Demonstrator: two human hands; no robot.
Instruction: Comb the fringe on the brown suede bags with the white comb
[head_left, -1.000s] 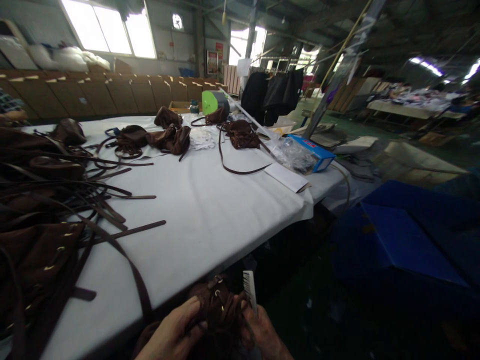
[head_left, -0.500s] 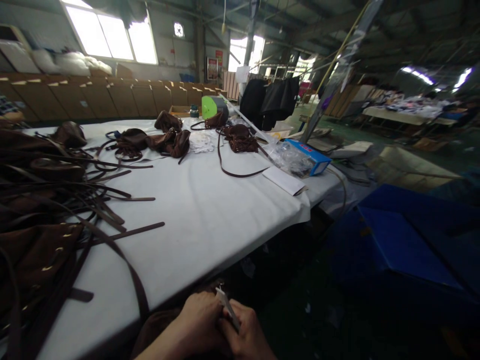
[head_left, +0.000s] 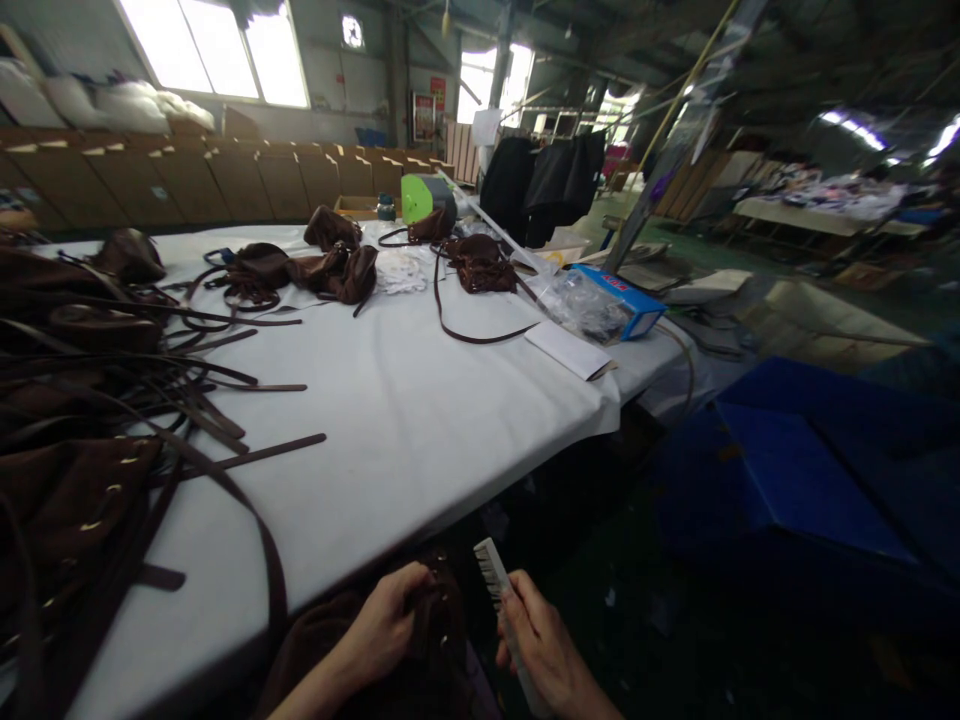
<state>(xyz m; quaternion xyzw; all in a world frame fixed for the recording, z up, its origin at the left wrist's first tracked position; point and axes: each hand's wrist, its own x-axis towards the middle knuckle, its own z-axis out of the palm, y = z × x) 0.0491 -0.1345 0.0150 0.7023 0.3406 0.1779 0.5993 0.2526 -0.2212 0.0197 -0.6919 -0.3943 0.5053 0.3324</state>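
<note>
And here's the pale, straight, toothed comb, smooth like hard plastic; the dark-brown soft bag looks matt, suede-like! Over left, round gold-coloured eyelets glint like metal, and long flat brown straps show a faint leathery sheen. White creased sheeting looks smooth, matt; crumpled clear bags shine, glossy plastic; brown upright cartons are dull cardboard.
</note>
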